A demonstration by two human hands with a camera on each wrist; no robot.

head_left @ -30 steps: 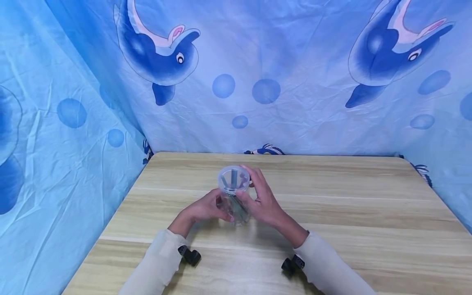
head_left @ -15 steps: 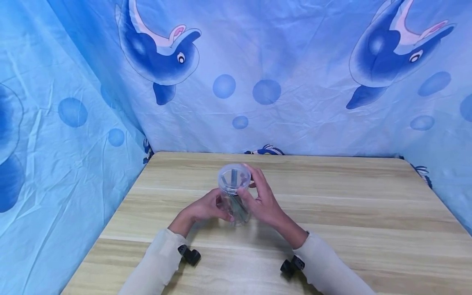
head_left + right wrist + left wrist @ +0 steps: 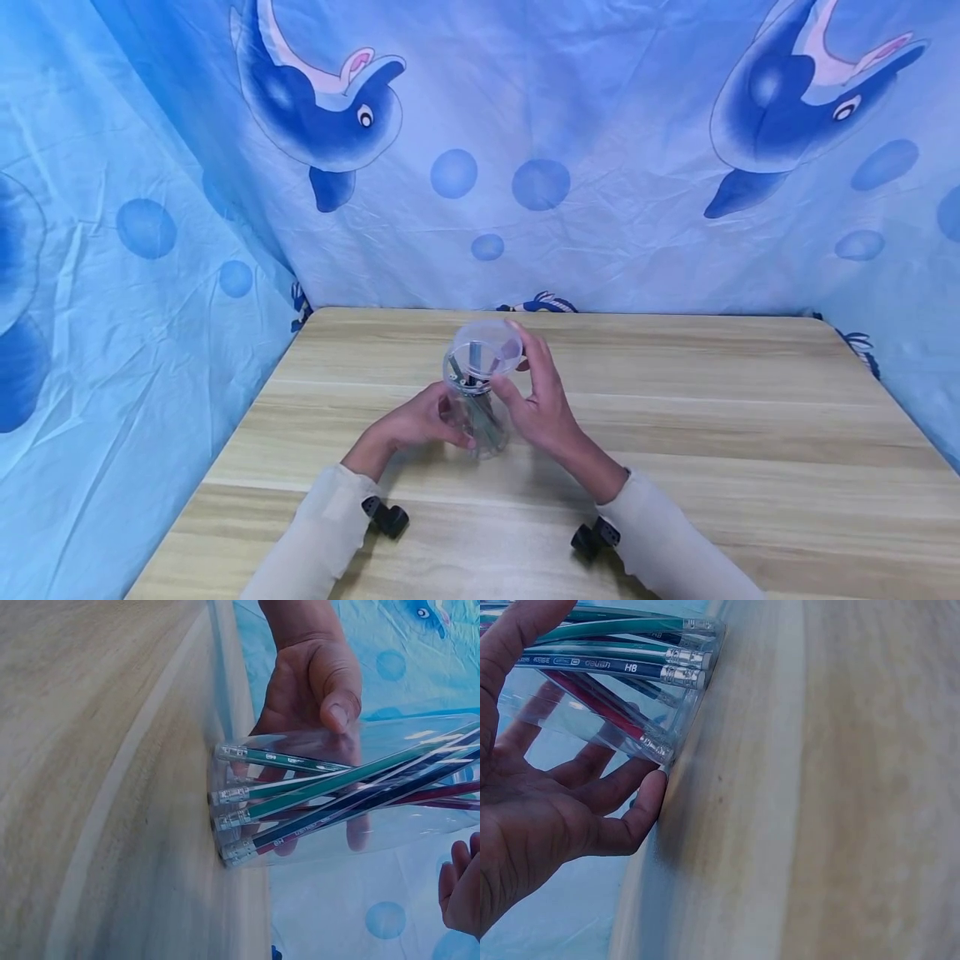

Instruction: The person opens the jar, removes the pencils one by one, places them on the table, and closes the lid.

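Note:
A clear plastic jar (image 3: 489,437) stands upright on the table, with several pencils (image 3: 330,796) inside, green, dark blue and red. Their metal-banded eraser ends point down at the jar's bottom. My left hand (image 3: 422,418) holds the jar's side, thumb in front and fingers behind; the left wrist view shows its fingers spread around the wall. At the top, my right hand (image 3: 542,408) pinches a translucent round lid (image 3: 501,333) between thumb and fingers. The lid sits tilted and shifted to the right, partly off the jar's mouth. Pencil tips show under it.
The wood-grain table (image 3: 712,417) extends around the jar on all sides. A blue curtain (image 3: 615,250) printed with dolphins hangs behind the table and along its left side. Small black cameras are strapped to both sleeved wrists.
The lid, level on the jar before, has come up and moved to the right with my right hand, uncovering part of the mouth. My left hand and the jar stay in place.

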